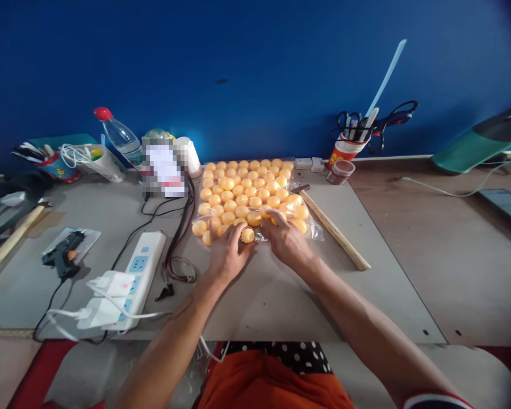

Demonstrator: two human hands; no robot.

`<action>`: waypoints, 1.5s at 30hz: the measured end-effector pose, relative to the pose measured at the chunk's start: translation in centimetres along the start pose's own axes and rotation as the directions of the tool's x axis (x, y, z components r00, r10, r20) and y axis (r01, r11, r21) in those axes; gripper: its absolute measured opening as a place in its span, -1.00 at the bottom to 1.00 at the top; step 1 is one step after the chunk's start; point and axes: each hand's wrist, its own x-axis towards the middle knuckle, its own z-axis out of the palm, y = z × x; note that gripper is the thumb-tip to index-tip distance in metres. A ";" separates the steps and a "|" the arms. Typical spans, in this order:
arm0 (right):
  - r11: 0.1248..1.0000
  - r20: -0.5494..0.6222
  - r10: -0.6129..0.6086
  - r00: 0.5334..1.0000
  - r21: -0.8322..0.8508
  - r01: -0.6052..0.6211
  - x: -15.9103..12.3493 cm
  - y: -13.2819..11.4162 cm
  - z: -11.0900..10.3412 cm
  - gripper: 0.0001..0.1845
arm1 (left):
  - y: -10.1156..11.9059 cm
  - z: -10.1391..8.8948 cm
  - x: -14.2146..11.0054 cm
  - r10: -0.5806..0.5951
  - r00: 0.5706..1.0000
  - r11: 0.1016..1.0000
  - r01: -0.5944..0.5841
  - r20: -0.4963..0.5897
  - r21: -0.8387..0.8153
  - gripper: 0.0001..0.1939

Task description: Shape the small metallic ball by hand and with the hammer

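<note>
A clear plastic bag (314, 230) full of orange balls that look like ping-pong balls (242, 200) lies flat on the table ahead of me. At its near edge, my left hand (229, 253) is closed around one orange ball (247, 235), with the fingertips against the bag. My right hand (288, 241) is at the same edge, to the right of that ball. Its fingers are bent over the plastic and seem to pinch it; the thumb is mostly hidden.
A wooden-handled hammer (334, 230) lies right of the bag. To the left are a power strip (138, 278) with plugged-in chargers, dark cables (181, 227) and a glue gun (66, 253). Behind stand a phone (166, 170), a bottle (121, 136) and a cup of scissors (347, 149).
</note>
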 end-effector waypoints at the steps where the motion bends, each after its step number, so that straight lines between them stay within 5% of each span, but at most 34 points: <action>1: 0.999 -0.006 0.014 1.000 -0.029 -0.014 0.2 0.0 0.2 -0.63 | 0.0 0.0 0.0 0.001 1.000 1.000 -0.001 0.000 -0.001 -0.62; 19: 0.997 0.086 0.039 0.996 -0.073 -0.033 0.9 -0.1 0.9 -0.77 | 0.2 0.3 -0.1 0.017 0.998 0.999 -0.014 0.057 -0.046 -0.59; 39: 0.995 0.154 0.081 0.985 -0.066 -0.072 0.7 0.1 -0.2 -0.77 | 0.1 0.6 -0.1 0.004 1.000 0.995 -0.006 -0.022 -0.095 -0.52; 45: 0.998 0.079 0.053 0.995 -0.034 -0.051 0.7 0.3 -0.2 -0.75 | -0.1 0.7 -0.3 -0.002 1.000 0.993 0.002 -0.002 -0.119 -0.57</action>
